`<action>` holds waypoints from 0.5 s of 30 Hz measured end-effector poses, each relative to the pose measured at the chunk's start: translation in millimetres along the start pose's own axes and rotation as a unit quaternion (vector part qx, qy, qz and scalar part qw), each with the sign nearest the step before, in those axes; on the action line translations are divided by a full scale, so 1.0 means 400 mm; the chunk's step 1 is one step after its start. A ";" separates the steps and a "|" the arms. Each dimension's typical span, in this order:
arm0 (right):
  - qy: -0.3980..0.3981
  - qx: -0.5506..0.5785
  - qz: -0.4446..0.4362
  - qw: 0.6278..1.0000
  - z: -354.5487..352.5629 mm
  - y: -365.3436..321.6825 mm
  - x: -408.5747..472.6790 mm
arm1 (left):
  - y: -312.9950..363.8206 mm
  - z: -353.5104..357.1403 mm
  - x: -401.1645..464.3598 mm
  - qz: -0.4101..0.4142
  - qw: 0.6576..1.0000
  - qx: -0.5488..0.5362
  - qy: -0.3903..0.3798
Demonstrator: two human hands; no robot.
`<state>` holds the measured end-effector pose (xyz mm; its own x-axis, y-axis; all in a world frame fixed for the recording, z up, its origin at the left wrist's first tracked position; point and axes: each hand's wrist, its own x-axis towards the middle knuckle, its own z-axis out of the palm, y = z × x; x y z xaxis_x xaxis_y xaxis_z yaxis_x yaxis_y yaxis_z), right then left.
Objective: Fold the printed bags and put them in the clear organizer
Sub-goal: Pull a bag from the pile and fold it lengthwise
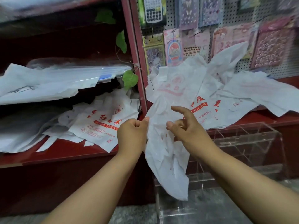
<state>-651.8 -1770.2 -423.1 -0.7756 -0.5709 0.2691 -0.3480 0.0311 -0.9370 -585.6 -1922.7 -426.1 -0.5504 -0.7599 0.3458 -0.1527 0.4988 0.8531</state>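
White plastic, thin and crumpled, fills the middle of the view: a printed bag [166, 152] hangs between the person's two hands in front of a dark red shelf unit [64, 152]. The left hand [131, 135] pinches the bag's upper left edge, thumb pressed against curled fingers [146, 119] with the film caught between them. The right hand [186, 126] is on the bag's right side, its index finger stretched forward and free while the thumb and the lower fingers are curled about a fold of the film; how firmly they hold it cannot be told. The bag's lower end dangles loose below both wrists, above the grey stone floor [210, 212]. Just right of the hanging bag stands the clear organizer [242, 143], an acrylic box with dividers, set below the front edge of the red shelf. On that shelf behind it lies a heap of more printed bags [210, 97], white with red lettering, spread out and overlapping, one corner lifted against the pegboard [242, 65]. A second heap of bags [100, 125] lies in the left compartment of the unit, under a sagging stack of clear plastic sleeves [64, 78]. Green vine leaves [129, 78] trail down the red upright between the two compartments. On the pegboard hang sticker sheets [273, 49] and, near the top, a packaged calculator [153, 10].
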 end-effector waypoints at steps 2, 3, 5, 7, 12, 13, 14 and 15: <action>0.009 -0.038 -0.028 0.999 -0.009 0.014 0.009 | -0.010 0.017 -0.005 -0.033 0.998 -0.040 -0.033; 0.013 -0.039 -0.020 0.999 -0.015 0.021 0.013 | -0.015 0.023 -0.005 -0.053 0.995 -0.070 -0.048; -0.010 0.020 0.015 1.000 -0.031 0.036 0.019 | -0.020 0.032 -0.006 -0.097 0.985 -0.123 -0.066; -0.079 0.096 0.054 0.991 -0.049 0.052 0.022 | -0.027 0.037 0.000 -0.125 0.978 -0.156 -0.065; -0.097 0.029 -0.040 0.994 -0.068 0.060 0.017 | -0.025 0.049 0.017 -0.135 0.971 -0.189 -0.050; -0.088 0.041 -0.047 0.994 -0.068 0.063 0.017 | -0.015 0.050 0.016 -0.138 0.968 -0.204 -0.056; -0.079 0.047 -0.054 0.994 -0.069 0.069 0.017 | -0.008 0.051 0.019 -0.143 0.962 -0.224 -0.068; -0.065 0.056 -0.054 0.995 -0.070 0.077 0.019 | 0.001 0.049 0.023 -0.154 0.953 -0.249 -0.083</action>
<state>-683.0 -1750.6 -443.7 -0.6599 -0.6672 0.3456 -0.3591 -0.1239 -0.9250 -606.8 -1921.2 -430.4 -0.6704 -0.7417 0.0184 0.0573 -0.0270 0.9980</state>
